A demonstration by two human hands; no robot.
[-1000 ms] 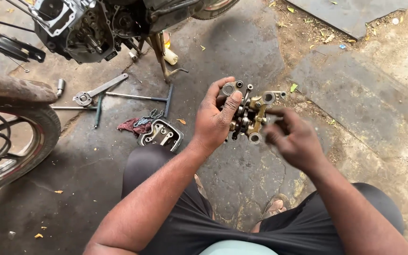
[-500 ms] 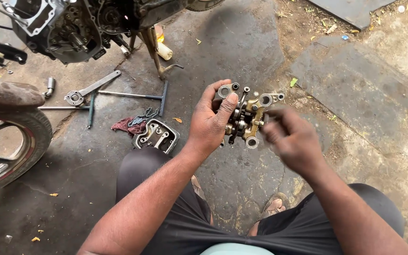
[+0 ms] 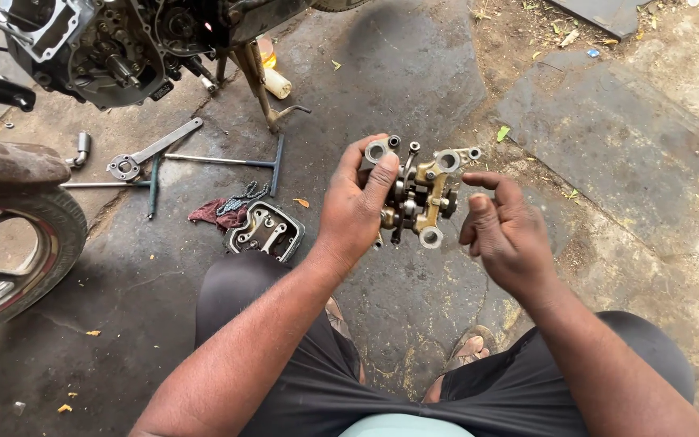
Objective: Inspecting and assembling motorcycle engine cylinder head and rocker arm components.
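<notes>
My left hand (image 3: 356, 209) grips a greasy metal engine part (image 3: 422, 190), a rocker-arm assembly with round bolt eyes and brass-coloured pieces, and holds it up in front of me. The thumb lies across its left side. My right hand (image 3: 505, 235) hovers just right of the part, fingers apart, index finger stretched toward it without a clear touch. I am squatting, and my knees and sandalled feet (image 3: 469, 348) show below.
An engine cover (image 3: 265, 231) lies on the oily stone floor beside a red rag and chain (image 3: 228, 209). T-handle wrenches (image 3: 224, 162) and a flat spanner (image 3: 151, 151) lie further left. A stripped motorcycle engine (image 3: 115, 40) sits top left, a wheel (image 3: 18, 251) at the left edge.
My right hand has come off the engine part and drawn back slightly to the right, fingers spread. The left hand keeps holding the part in the same place.
</notes>
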